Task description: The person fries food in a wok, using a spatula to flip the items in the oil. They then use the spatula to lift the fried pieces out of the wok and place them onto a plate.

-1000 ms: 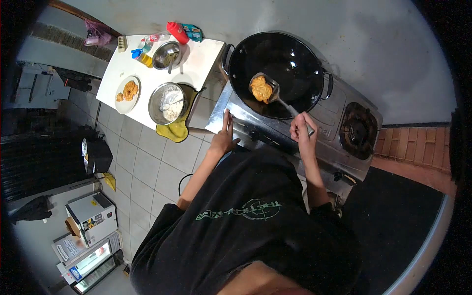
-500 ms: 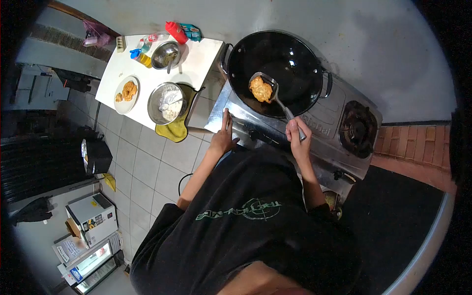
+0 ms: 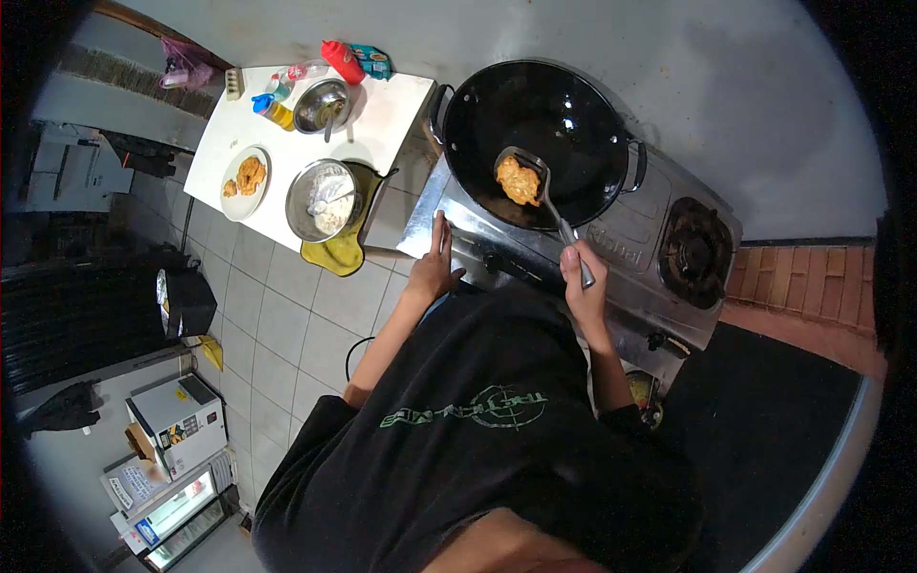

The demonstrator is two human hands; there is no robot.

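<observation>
Holds the handle of the spatula in the fully closed grip of the right hand, carries a golden fritter on its blade over the black wok, and rests the left hand (grip open, flat, holding nothing) on the front edge of the stove, near the white desk.

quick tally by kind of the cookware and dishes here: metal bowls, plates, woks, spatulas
metal bowls: 2, large bowl and small bowl
plate: 1
wok: 1
spatula: 1
total: 5
</observation>
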